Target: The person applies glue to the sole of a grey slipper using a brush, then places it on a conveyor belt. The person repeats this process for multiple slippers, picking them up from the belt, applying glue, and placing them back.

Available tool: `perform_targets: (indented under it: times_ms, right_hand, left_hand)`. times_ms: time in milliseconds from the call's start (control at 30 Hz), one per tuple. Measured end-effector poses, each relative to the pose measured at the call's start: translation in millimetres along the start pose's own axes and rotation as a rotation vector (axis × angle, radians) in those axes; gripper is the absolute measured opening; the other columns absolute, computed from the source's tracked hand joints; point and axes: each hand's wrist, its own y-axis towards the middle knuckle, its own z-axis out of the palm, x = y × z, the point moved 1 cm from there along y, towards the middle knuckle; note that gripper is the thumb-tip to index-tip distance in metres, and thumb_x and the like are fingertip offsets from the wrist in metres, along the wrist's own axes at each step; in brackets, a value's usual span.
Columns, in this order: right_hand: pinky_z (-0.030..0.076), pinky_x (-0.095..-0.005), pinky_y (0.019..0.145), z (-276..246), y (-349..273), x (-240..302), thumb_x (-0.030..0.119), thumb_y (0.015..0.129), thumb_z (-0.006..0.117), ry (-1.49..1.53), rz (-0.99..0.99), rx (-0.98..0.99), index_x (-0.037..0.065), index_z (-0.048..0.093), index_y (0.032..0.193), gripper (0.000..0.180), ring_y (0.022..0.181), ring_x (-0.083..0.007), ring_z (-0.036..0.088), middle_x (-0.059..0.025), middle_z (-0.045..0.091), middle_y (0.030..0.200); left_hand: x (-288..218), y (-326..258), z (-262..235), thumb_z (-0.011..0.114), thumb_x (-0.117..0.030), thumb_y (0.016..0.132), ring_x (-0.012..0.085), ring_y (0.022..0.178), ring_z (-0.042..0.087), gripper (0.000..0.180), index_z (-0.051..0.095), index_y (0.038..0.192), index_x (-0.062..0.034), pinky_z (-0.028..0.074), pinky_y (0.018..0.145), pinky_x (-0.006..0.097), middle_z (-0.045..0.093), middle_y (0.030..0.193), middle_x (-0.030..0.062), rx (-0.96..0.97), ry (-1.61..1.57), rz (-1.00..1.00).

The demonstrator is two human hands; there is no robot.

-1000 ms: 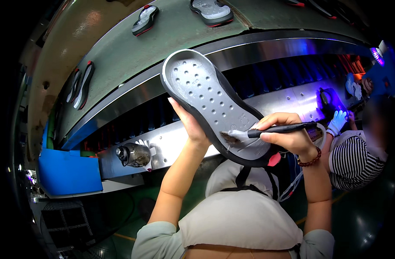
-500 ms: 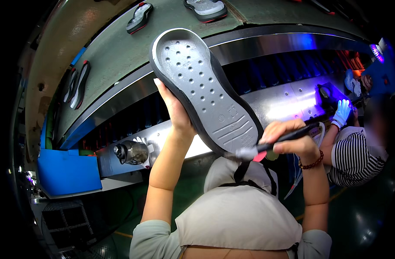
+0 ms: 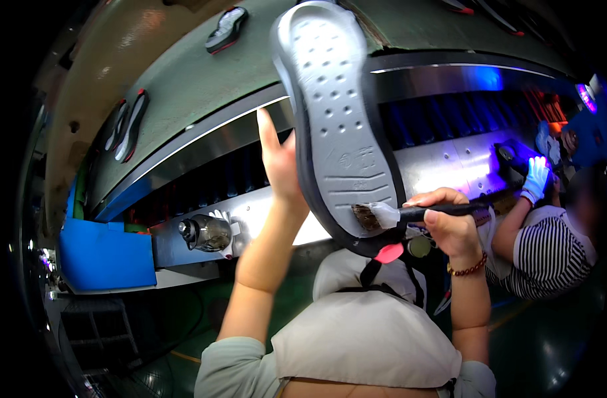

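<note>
A grey shoe sole (image 3: 343,142) with a black edge is raised before the chest, dimpled face toward the viewer, its pink tab lowest. The bristles of a black-handled brush (image 3: 384,216) lie on its grooved lower part.

Just below the right hand (image 3: 449,222) is a small round container (image 3: 419,247); its contents cannot be made out. To the left, a clear bottle (image 3: 207,233) with a dark cap lies on its side on a metal ledge (image 3: 253,229), something dark showing through its wall.

Beyond the ledge runs a green conveyor belt (image 3: 177,96) bearing other soles (image 3: 132,126). A blue box (image 3: 108,255) stands at the ledge's left end. On the right, under purple light, a co-worker in a striped shirt (image 3: 548,255) reaches out a gloved hand (image 3: 535,180).

The left hand (image 3: 285,166) is behind the sole's left edge, thumb upright and apart; the other fingers are hidden, so their grip cannot be told. The right hand's fingers are clamped on the brush handle, a beaded bracelet (image 3: 469,267) around the wrist.
</note>
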Motion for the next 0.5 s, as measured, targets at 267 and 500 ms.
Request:
perform_targets:
  times_ms: [267, 500]
  right_hand:
    - [0.045, -0.0262, 0.076, 39, -6, -13, -0.004, 0.071, 0.062, -0.465, -0.174, 0.086, -0.004, 0.06, 0.089, 0.018, 0.085, -0.017, 0.058, -0.015, 0.062, 0.094]
    - [0.045, -0.0262, 0.077, 26, 0, -20, -0.005, 0.07, 0.061, -0.329, -0.108, -0.034, -0.004, 0.06, 0.088, 0.018, 0.085, -0.0178, 0.059, -0.0148, 0.062, 0.089]
  left_hand:
    - [57, -40, -52, 0.038, -0.067, 0.072, 0.0381, 0.112, 0.041, 0.086, 0.025, 0.132, -0.0058, 0.032, 0.094, 0.055, 0.035, 0.127, 0.0203, -0.093, 0.183, 0.151]
    - [44, -37, -43, 0.042, -0.048, 0.082, 0.0266, 0.097, 0.052, 0.055, 0.047, 0.115, -0.005, 0.041, 0.085, 0.039, 0.052, 0.113, 0.0132, 0.102, -0.097, 0.267]
